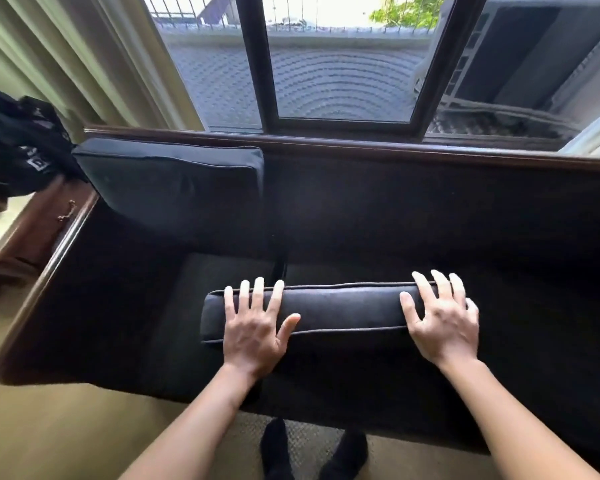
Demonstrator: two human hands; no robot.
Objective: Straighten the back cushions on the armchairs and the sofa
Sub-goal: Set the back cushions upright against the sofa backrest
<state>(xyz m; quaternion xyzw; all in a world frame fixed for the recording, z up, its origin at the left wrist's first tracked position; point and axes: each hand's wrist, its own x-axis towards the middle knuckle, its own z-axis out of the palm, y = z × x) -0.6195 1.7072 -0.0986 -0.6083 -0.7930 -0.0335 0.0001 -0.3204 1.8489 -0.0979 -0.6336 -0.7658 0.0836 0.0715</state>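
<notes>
Both hands, left hand (253, 327) and right hand (442, 323), press spread fingers (258, 292) flat on the loose back cushion (343, 315), its long axis running left-right along the sofa (430, 216).

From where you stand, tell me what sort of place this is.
Probably a living room: a dark sofa with loose cushions, a curtain, and a barred window behind it.

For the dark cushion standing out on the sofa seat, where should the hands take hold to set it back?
Grip the cushion at its two short ends from the front, left hand and right hand wide apart as they lie now. It is long and narrow, top edge up, so end grips should stop it sagging or twisting.
</notes>
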